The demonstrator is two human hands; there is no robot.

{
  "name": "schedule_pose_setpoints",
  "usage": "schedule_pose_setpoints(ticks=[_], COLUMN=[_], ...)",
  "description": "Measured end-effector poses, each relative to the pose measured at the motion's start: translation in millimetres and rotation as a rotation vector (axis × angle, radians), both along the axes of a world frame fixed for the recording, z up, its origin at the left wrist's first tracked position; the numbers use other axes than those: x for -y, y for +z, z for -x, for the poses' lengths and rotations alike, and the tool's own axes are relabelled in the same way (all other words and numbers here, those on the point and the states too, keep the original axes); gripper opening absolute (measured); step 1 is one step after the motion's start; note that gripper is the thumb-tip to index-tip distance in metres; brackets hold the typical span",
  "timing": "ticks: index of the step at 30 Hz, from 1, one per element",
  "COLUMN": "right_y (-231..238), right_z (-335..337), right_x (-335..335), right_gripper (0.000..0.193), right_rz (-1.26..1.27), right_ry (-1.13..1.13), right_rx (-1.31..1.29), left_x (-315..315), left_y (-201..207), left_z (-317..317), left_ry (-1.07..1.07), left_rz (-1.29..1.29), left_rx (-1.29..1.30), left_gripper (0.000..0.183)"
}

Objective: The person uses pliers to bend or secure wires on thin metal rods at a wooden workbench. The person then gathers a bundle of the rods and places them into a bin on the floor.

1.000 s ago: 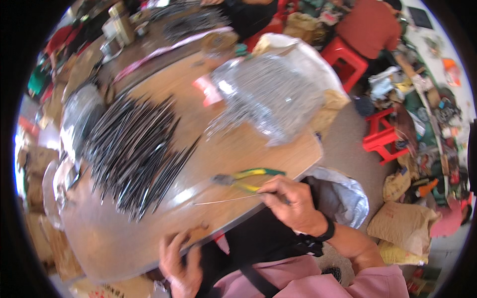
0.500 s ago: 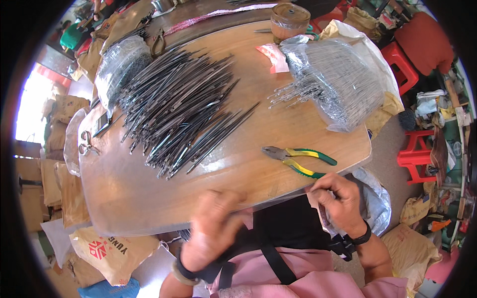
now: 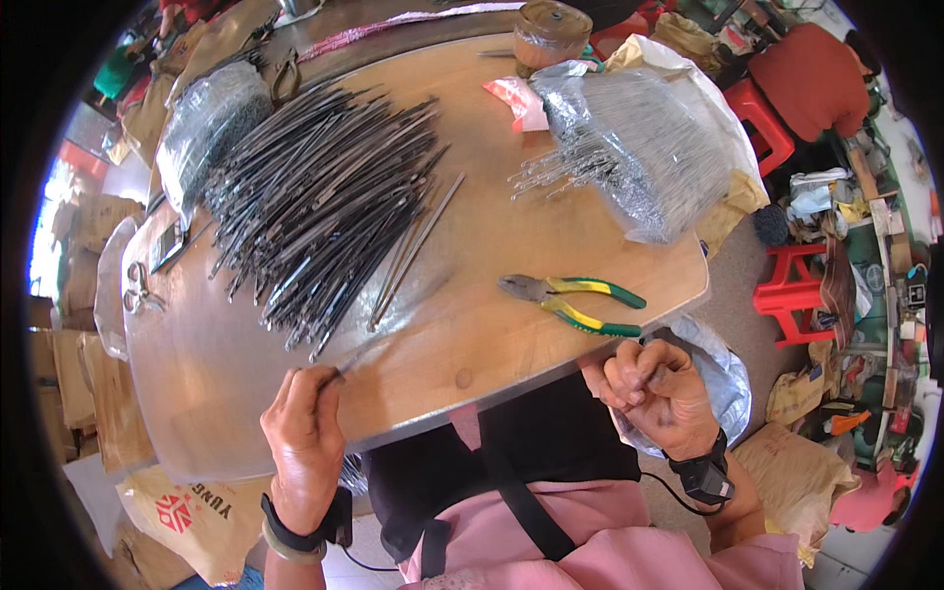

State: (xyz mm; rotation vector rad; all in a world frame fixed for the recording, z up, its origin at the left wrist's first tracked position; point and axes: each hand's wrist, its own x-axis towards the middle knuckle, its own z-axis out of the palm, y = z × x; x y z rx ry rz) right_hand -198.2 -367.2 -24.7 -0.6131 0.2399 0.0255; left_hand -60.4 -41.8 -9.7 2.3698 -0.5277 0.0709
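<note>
At the table's near edge on the left, my left hand is closed, fingertips pinched on a thin dark metal strip that is blurred. Beyond it lies a big heap of similar dark metal strips, with a couple of loose strips on its right side. My right hand is at the near right edge with fingers curled together; whatever they may hold is hidden. Just past that hand rest pliers with green and yellow handles, their jaws pointing left.
A clear plastic bag of thin silvery wires lies at the far right, another wrapped bundle at the far left. Small scissors sit near the left edge. A round tub stands at the back. Red stools are on the right.
My left hand has moved left and closed on a strip. Fewer loose strips lie beside the heap. My right hand has turned, its curled fingers now facing up. The whole view has shifted slightly.
</note>
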Motion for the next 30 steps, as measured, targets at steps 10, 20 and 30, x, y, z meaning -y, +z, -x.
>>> schedule_pose_setpoints(ticks=[10, 20, 30], right_y=[14, 43, 47], right_z=[-3, -14, -29], right_x=[8, 36, 29], right_gripper=[0.01, 0.012, 0.01], right_rz=[0.533, 1.546, 1.648], right_ry=[0.0, -0.157, -0.051], right_rx=[-0.064, 0.326, 0.369], left_x=[9, 66, 56], left_y=[15, -2, -15], left_z=[88, 74, 74], left_ry=[0.371, 0.081, 0.18], left_rz=[1.363, 1.142, 0.801], left_rx=[-1.05, -1.201, -1.105], left_gripper=[0.029, 0.017, 0.016])
